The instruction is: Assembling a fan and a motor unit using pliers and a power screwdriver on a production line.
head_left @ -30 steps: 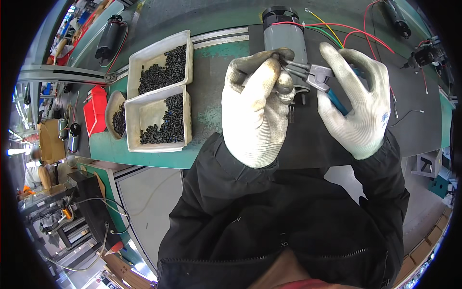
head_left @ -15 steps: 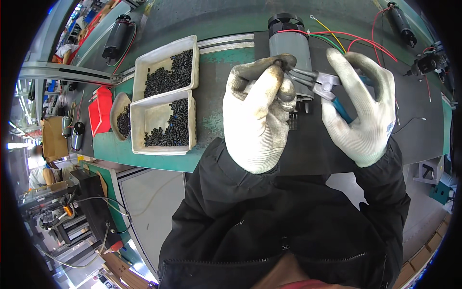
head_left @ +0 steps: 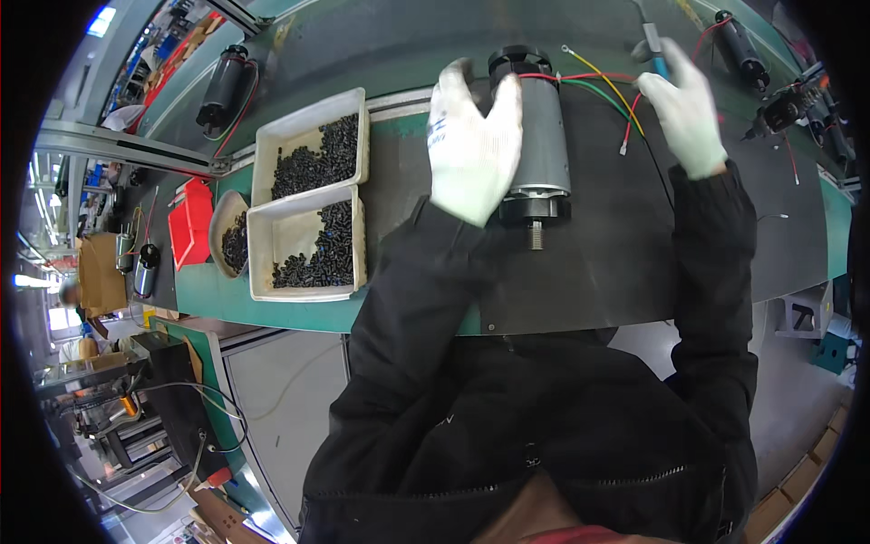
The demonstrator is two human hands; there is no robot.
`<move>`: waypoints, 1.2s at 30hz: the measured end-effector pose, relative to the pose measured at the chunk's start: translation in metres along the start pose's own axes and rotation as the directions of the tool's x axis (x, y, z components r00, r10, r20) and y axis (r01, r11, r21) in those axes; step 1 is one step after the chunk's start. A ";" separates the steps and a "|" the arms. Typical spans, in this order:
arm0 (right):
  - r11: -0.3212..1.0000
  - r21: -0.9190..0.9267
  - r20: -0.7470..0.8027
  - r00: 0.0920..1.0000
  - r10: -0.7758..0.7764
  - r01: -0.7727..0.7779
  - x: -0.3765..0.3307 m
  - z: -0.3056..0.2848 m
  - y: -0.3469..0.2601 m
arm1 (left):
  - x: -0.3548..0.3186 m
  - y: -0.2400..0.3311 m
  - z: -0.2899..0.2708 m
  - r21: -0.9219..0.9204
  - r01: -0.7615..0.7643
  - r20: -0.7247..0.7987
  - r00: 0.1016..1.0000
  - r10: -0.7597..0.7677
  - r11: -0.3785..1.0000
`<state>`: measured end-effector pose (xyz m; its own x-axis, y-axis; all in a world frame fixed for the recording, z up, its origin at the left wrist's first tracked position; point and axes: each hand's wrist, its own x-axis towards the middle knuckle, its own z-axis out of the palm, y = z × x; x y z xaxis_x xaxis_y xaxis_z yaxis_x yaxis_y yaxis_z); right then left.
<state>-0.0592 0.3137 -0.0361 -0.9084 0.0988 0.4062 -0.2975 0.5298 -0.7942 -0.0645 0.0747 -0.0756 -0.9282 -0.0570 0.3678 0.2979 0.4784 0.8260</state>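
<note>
A grey cylindrical motor [head_left: 542,136] with black end caps lies on the dark mat, its threaded shaft toward me. Red, yellow and green wires [head_left: 605,89] run out from its far end to the right. Beside the motor's far left side is my left hand [head_left: 473,145], in a white glove, thumb and fingers apart with nothing visible between them. Farther right, my gloved right hand [head_left: 686,113] grips blue-handled pliers [head_left: 654,53], whose metal jaws point away from me.
Two white bins [head_left: 361,238] of small black parts stand left of the motor, with a round bowl [head_left: 223,258] and a red bin [head_left: 188,238] beyond. Other black motors lie at the far left [head_left: 223,89] and far right [head_left: 741,50].
My left hand has opened from a pinch and moved away and left, to the motor's side. My right hand has carried the pliers farther away from me.
</note>
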 end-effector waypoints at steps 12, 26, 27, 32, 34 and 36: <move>0.220 0.765 0.595 0.795 0.119 -0.606 -0.030 0.030 0.022 | 0.033 0.010 0.006 -0.009 0.092 0.090 0.992 -0.091 0.996; 0.849 -0.291 0.601 0.775 -0.196 0.440 -0.033 -0.069 -0.163 | -0.034 0.060 -0.063 -0.598 -0.507 0.058 0.744 0.665 0.620; 0.799 -0.376 0.647 0.750 -0.137 0.470 -0.031 -0.071 -0.173 | -0.032 0.067 -0.066 -0.570 -0.560 0.088 0.686 0.723 0.601; 0.637 -0.430 0.727 0.664 -0.175 0.640 -0.040 -0.070 -0.180 | -0.038 0.073 -0.069 -0.548 -0.509 0.271 0.643 0.717 0.663; 0.608 -0.379 0.724 0.633 -0.274 0.697 -0.040 -0.068 -0.182 | -0.048 0.072 -0.060 -0.545 -0.547 -0.048 0.777 0.628 0.635; 0.587 -0.350 0.699 0.620 -0.355 0.730 -0.035 -0.069 -0.180 | -0.042 0.063 -0.059 -0.501 -0.615 -0.049 0.723 0.689 0.609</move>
<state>0.0461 0.2728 0.1237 -0.6632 -0.7161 0.2179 -0.7353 0.6776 -0.0111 0.0064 0.0560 -0.0140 -0.4547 0.2454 0.8562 0.8639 -0.1121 0.4910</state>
